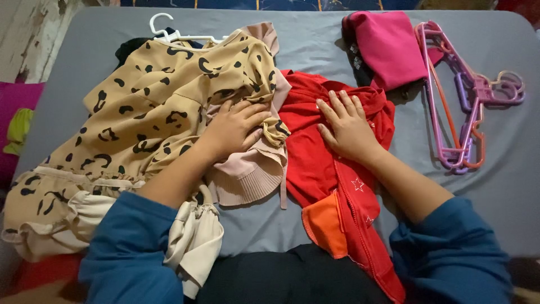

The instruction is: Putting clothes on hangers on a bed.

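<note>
My left hand (236,126) lies on a heap of clothes, its fingers curled over the edge of a tan dress with black leopard spots (140,112) and a pale pink ribbed garment (250,177) beneath it. My right hand (347,125) rests flat, fingers spread, on a red garment (315,163) with small white stars and an orange patch near its lower edge. Both garments lie on a grey sheet (506,169). Both my sleeves are blue.
A folded pink garment (388,48) lies at the back right. Beside it is a bundle of pink, purple and orange plastic hangers (467,107). A white hanger (169,34) pokes out behind the leopard dress. A cream cloth (194,242) hangs at the front edge.
</note>
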